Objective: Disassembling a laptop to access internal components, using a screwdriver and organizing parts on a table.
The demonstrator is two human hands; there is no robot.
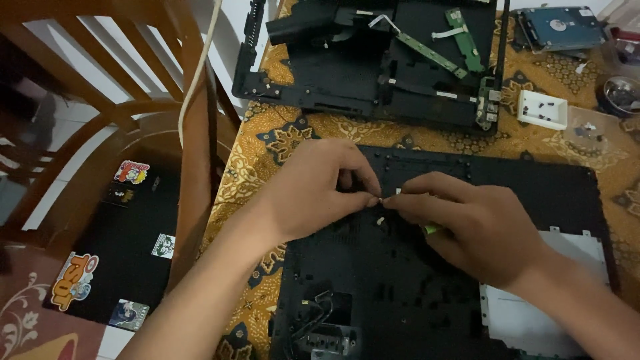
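Centre of the frame: left hand (313,190) and right hand (460,223) meeting fingertip to fingertip over a black laptop panel (413,293), fingers narrowed to a pinch around something tiny and pale, too small to make out. Tucked under the right palm, a yellow-green tool handle (431,229), mostly hidden. Beneath both hands, the panel lying flat across the lower middle and right of the frame, with a silvery metal plate (533,313) at its lower right corner. Above it, at top centre, a second black laptop shell (347,80) opened up, carrying green circuit strips (460,37). To the upper right, a hard drive (560,27), a small white tray of screws (542,110) and a round metal dish (621,93). Underneath everything, a gold patterned tablecloth (267,160). On the left, a wooden chair (133,100) with a stickered black lid (127,240) on its seat.
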